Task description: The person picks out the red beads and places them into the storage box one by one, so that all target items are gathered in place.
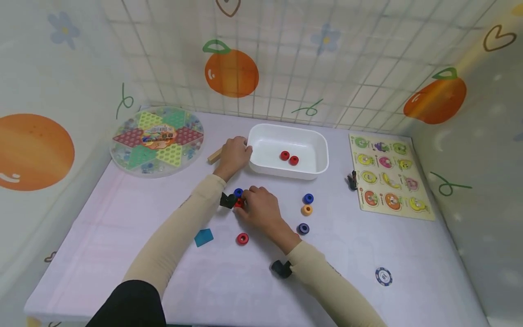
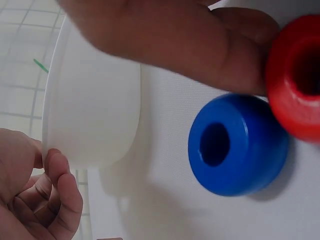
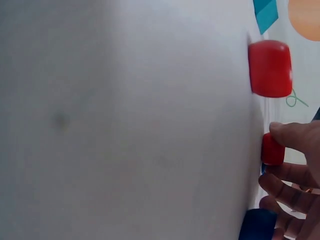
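My right hand (image 1: 261, 209) pinches a red ring (image 1: 239, 203) on the white table; the right wrist view shows thumb and fingers closing round the red ring (image 3: 272, 150). A blue ring (image 1: 238, 192) lies just beyond it, and the left wrist view shows this blue ring (image 2: 235, 145) close beside the red ring (image 2: 295, 75). My left hand (image 1: 234, 156) holds the left end of a white tray (image 1: 323, 150), its curled fingers (image 2: 60, 195) against the tray wall (image 2: 90, 125). Two red rings (image 1: 289, 158) lie in the tray. Another red ring (image 1: 243, 238) sits near my right hand.
A blue ring (image 1: 308, 198), an orange ring (image 1: 307, 210) and a dark blue ring (image 1: 303, 228) lie right of my hand. A teal square (image 1: 203, 237), a wooden block (image 1: 214, 156), a round checkers board (image 1: 157, 140), a fruit puzzle (image 1: 388, 175) and a poker chip (image 1: 383, 276) surround them.
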Motion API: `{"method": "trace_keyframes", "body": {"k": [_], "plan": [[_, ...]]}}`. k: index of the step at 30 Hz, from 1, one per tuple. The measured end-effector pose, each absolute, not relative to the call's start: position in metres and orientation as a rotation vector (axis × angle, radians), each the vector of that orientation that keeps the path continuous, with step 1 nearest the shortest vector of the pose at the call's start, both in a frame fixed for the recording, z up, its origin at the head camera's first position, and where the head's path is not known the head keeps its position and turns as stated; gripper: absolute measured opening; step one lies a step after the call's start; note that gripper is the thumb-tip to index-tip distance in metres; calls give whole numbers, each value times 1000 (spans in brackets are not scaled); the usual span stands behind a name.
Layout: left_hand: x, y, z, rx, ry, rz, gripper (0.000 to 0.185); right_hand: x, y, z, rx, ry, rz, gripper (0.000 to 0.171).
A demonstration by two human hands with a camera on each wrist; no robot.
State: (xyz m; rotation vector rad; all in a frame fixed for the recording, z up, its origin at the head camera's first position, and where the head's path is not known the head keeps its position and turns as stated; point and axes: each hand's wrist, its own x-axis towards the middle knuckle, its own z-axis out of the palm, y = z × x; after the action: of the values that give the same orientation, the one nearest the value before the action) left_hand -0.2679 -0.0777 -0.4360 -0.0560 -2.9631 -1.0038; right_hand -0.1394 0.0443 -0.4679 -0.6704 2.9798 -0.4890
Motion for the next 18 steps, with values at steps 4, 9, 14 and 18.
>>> {"method": "trace_keyframes", "body": {"k": [4,9,14,18], "plan": [[-268,-76,-436,-46,-2964,-1003,28,-139,49,-464,-666,2981,-509,34],[-267,-75,-434,-37,-2977,-1005,30,-143,63,-446,-612,2986,-577,32],[-267,-75,-433,-36,-2991,-990,32,-157,86,-422,-552,3057,-648,29],[-267,-75,-435,-34,-2997,-999,32,-173,110,-410,-534,3152,-670,28]]}}
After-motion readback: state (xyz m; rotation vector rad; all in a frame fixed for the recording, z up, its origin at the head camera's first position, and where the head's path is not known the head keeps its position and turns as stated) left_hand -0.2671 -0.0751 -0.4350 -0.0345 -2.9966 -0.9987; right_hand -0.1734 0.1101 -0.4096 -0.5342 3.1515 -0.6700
